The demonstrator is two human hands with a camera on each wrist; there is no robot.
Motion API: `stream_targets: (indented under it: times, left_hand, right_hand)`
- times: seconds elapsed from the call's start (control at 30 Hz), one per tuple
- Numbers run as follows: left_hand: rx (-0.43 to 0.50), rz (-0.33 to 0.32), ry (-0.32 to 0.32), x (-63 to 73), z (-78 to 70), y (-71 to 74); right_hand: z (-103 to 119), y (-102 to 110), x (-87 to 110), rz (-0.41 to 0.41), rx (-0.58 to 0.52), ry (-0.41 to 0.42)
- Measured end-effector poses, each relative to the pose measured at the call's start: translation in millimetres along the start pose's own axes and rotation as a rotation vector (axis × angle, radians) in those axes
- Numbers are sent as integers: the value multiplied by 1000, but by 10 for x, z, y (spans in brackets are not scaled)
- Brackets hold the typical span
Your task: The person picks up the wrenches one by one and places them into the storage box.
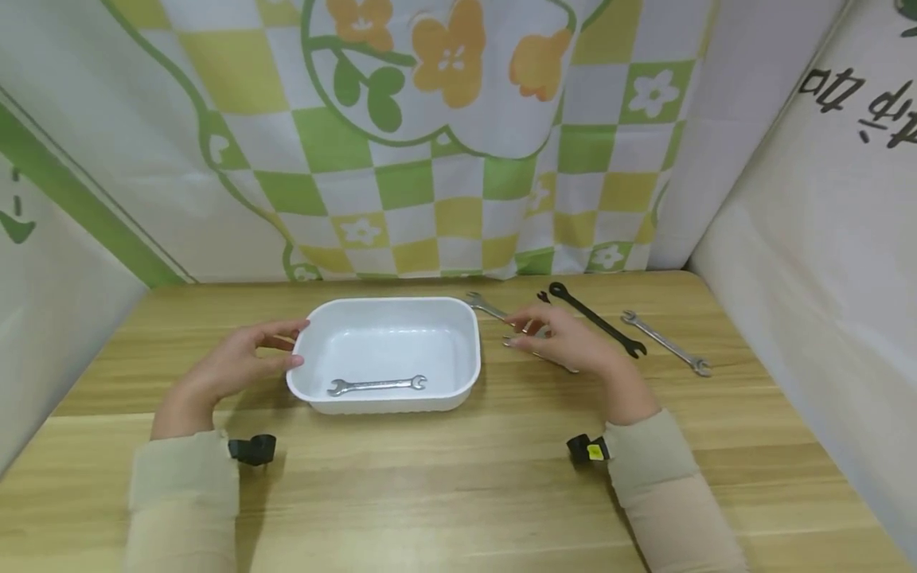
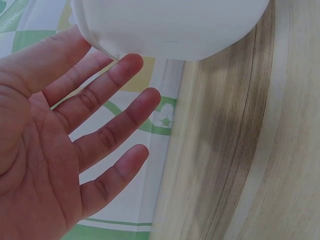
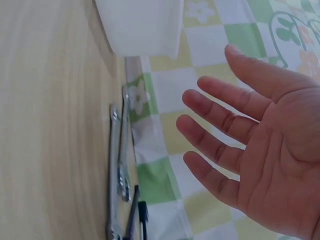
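A white tub [image 1: 387,404] sits on the wooden table in front of me, with a silver open-end wrench [image 1: 377,385] lying inside along its near side. At the tub's left end, my left hand [image 1: 232,362] has its thumb and fingertips right at the rim; its other fingers spread loosely in the left wrist view. My right hand [image 1: 566,341] hovers over the wrenches right of the tub, fingers relaxed and nothing held. Below it lie two silver wrenches [image 3: 114,160], partly hidden by the hand in the head view.
Farther right lie a long black wrench [image 1: 598,320] and another silver wrench [image 1: 666,344]. The tip of a second black wrench [image 1: 543,297] shows behind my right hand. A checkered curtain [image 1: 430,199] hangs along the table's back edge, and pale cloth walls flank both sides.
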State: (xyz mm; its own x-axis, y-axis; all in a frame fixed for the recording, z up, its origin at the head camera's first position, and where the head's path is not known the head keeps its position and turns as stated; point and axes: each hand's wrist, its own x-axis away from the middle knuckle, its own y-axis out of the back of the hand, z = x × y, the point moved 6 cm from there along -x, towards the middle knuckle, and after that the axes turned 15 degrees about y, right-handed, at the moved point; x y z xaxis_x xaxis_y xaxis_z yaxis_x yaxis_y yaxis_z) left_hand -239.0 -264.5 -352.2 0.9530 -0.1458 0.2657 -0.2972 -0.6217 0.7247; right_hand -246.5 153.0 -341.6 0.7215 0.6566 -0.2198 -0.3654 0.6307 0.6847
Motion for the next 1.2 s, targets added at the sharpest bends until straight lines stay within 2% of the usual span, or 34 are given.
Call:
stream_targets:
  times: [0.13,0.3,0.57,0.7,0.87,1.2]
  left_hand:
    - [8,7,16,8,9,17]
    - [34,15,25,-1,16,-15]
    - [12,-1,-19,-3,-14,30]
    - [17,7,-4,-4,11,6]
    - [25,11,11,17,22,-8]
    - [21,26,0,17,-35,11]
  right_hand:
    - [-18,66,29,-1,8,-29]
    - [-83,110,1,57,90,-47]
    - [-169,88,-65,141,176,-27]
    - [-269,51,-75,179,212,-3]
    - [-353,17,-92,219,236,38]
    - [-424,-34,-120,285,242,14]
